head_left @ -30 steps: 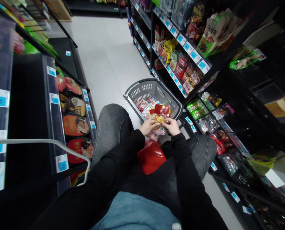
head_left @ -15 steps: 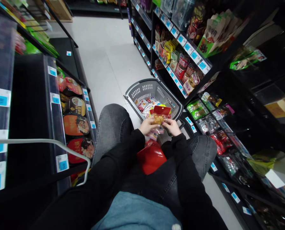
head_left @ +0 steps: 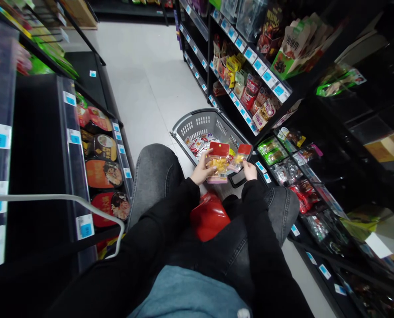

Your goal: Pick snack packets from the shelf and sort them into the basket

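My left hand is closed on a stack of clear snack packets with red headers, held over the near edge of a grey shopping basket on the floor. To its right, my right hand pinches a single similar snack packet, held apart from the stack and toward the right-hand shelves. More small packets lie inside the basket. I am crouched, knees in grey jeans on either side of my arms.
A red object sits between my knees. The right shelving holds hanging and boxed snacks behind blue price tags. On the left shelf stand instant bowl meals. A white metal bar juts out at lower left. Pale floor tiles run ahead.
Both hands held one bundle of packets together. Now my right hand has drawn one packet off to the right, and the left hand's stack has lifted slightly.
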A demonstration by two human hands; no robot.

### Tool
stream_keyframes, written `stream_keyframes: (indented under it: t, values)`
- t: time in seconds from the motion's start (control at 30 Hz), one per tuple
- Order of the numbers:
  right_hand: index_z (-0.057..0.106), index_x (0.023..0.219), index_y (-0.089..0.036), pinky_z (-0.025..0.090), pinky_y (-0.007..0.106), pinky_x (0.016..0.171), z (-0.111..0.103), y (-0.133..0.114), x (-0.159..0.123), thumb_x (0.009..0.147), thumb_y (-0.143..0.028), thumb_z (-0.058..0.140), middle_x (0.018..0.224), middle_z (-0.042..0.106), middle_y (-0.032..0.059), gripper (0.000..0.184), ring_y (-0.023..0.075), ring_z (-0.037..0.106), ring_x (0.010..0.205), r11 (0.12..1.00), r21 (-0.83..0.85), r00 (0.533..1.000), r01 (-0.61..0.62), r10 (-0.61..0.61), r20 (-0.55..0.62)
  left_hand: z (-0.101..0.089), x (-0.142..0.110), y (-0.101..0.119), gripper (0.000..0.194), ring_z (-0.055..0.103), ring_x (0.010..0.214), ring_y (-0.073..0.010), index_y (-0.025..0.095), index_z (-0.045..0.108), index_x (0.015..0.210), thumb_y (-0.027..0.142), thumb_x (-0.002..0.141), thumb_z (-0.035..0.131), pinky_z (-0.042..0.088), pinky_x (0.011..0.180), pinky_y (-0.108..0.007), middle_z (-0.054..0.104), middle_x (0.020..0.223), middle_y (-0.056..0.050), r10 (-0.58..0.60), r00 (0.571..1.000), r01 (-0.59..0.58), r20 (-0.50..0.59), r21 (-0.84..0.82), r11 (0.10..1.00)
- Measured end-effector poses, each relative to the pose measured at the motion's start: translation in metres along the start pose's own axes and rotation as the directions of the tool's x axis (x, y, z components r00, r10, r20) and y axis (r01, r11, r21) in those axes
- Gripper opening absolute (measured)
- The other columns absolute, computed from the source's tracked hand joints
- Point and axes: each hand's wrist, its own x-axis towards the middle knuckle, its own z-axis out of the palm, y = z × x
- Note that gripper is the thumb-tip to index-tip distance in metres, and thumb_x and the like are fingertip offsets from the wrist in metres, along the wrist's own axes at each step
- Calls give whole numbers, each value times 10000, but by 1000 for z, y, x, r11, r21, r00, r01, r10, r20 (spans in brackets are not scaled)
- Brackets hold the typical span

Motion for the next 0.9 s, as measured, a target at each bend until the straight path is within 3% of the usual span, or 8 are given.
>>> stream_keyframes:
  t: [0.07,0.17,0.23,0.3,0.4,0.5,0.73,0.9]
  values:
    - [638,739,-142,462,332,784,2,-1,-2,684,-494,552,807,671,106,366,215,610,842,998,-50,999,-35,36,32,1,-1,1,830,557,1052,-241,232,293,1370,245,638,683,498,842,-402,538,1191,-123,-16,1000,16,-7,-33,999]
    - [639,832,-141,484,303,708,11,-11,-15,645,-508,615,852,671,91,412,186,616,783,990,137,983,15,-40,179,3,0,-1,842,583,1009,-235,200,306,1355,293,618,705,498,834,-408,568,1142,-120,-44,999,43,-17,-56,997]
    - [628,883,-146,479,274,608,19,-19,-27,626,-552,627,820,666,69,480,166,607,702,951,307,930,29,-138,340,3,2,-3,728,603,951,-223,155,416,1266,352,624,698,498,829,-398,605,1070,-108,-76,997,75,-3,-42,996]
    - [615,887,-144,470,260,574,27,-25,-38,594,-553,665,789,660,53,505,152,594,662,913,405,883,41,-223,413,2,3,-2,563,614,881,-210,124,540,1101,410,638,681,502,802,-370,638,969,-87,-103,995,103,9,14,995]
    - [613,850,-131,470,256,600,32,-31,-48,563,-512,715,773,656,47,487,134,575,646,891,443,877,100,-289,383,0,3,0,410,609,769,-193,112,620,862,451,639,682,497,710,-315,646,780,-46,-113,993,115,-19,129,985]
    - [632,838,-123,445,244,556,30,-35,-50,546,-524,723,718,645,39,505,121,545,596,901,414,864,128,-306,400,-3,2,2,373,586,679,-175,110,629,753,457,630,693,469,620,-278,613,649,-17,-121,992,124,-28,200,972]
    - [636,719,-107,405,230,514,22,-39,-54,567,-506,707,584,595,23,433,113,513,533,923,347,844,166,-315,434,-4,0,5,339,538,605,-137,118,613,643,443,618,705,437,590,-254,568,563,11,-87,996,90,-22,283,955]
    - [657,771,-107,437,240,560,24,-38,-55,534,-483,727,670,646,40,449,123,544,576,910,391,844,138,-315,435,-4,-1,5,363,563,625,-148,117,622,649,467,611,710,458,604,-265,602,587,-6,-100,995,100,-14,264,959]
